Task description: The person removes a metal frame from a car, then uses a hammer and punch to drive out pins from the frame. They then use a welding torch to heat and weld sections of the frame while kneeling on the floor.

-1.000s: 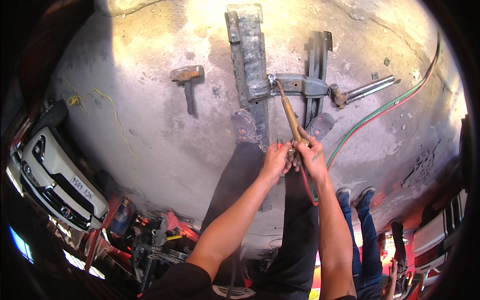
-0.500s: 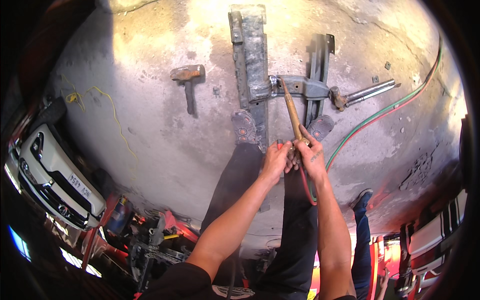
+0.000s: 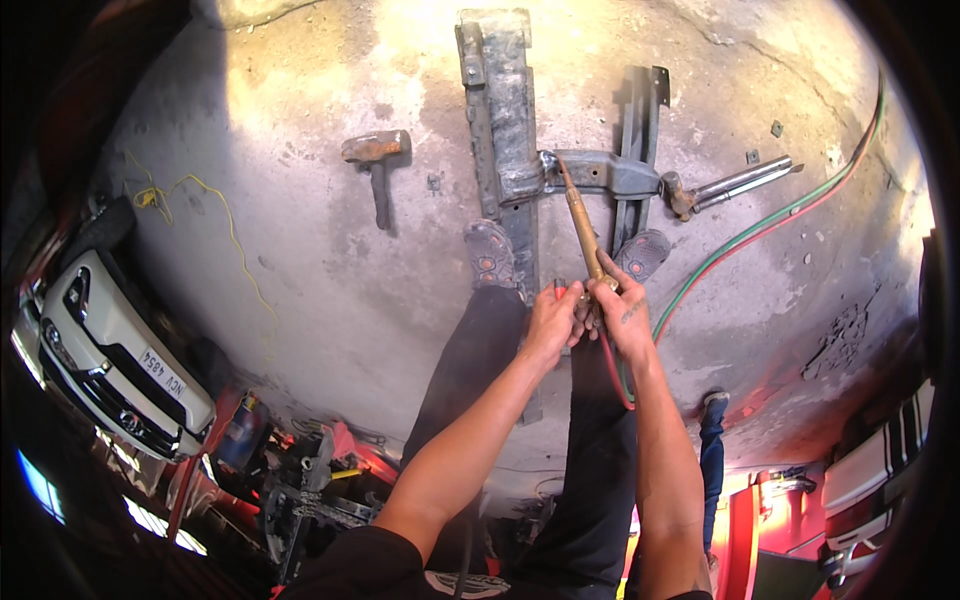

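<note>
My right hand (image 3: pixel 622 312) is closed around the handle of a long brass gas torch (image 3: pixel 582 222). A red and a green hose run from its rear. The tip points away from me, close to the joint where a dark metal crossbar (image 3: pixel 598 172) meets a thick steel rail (image 3: pixel 510 110). My left hand (image 3: pixel 553 325) is closed beside the torch's rear, its fingers near the valve end. A small red object (image 3: pixel 560 289) sticks out of it; its kind is unclear. No flame can be made out at the tip.
My shoes stand by the rail and a narrower bracket (image 3: pixel 638 130). A sledgehammer (image 3: pixel 376 150) lies left, another hammer (image 3: pixel 680 197) and a metal tube (image 3: pixel 742 184) right. Twin hoses (image 3: pixel 770 222) curve right. A yellow cord (image 3: pixel 232 232), white vehicle (image 3: pixel 125 350) and co-worker's leg (image 3: pixel 712 450) also show.
The torch tip has shifted very slightly left, toward the joint. My hands keep their grip. At lower right, the other person's leg has moved.
</note>
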A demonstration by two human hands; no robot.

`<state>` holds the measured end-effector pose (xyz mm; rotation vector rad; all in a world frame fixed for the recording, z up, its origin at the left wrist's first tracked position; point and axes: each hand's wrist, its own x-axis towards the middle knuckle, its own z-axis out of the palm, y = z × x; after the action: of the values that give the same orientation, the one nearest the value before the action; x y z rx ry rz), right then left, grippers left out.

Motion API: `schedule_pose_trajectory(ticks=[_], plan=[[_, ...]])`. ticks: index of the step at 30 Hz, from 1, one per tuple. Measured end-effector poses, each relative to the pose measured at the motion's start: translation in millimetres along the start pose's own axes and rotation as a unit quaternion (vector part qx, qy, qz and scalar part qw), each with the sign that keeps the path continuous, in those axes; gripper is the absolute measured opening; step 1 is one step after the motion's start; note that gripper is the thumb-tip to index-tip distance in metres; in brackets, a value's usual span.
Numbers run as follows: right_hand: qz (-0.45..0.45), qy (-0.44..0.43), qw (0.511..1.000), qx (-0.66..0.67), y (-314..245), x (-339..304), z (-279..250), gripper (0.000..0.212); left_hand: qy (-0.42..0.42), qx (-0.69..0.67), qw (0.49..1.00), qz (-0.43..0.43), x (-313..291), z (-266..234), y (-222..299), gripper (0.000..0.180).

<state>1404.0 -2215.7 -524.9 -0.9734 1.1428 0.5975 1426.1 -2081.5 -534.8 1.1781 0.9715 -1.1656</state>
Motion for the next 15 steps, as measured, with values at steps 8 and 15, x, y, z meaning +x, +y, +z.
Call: schedule_pose_trajectory(ticks=[8, 15], plan=[[0.036, -0.007, 0.998, 0.041, -24, -48, -14, 0.061, 0.149, 0.195, 0.962, 0.123, 12, -15, 17, 0.039], [0.022, -0.074, 0.982, 0.171, -21, -170, -103, 0.064, 0.020, -0.001, 0.983, 0.184, 6, -26, 65, 0.035]])
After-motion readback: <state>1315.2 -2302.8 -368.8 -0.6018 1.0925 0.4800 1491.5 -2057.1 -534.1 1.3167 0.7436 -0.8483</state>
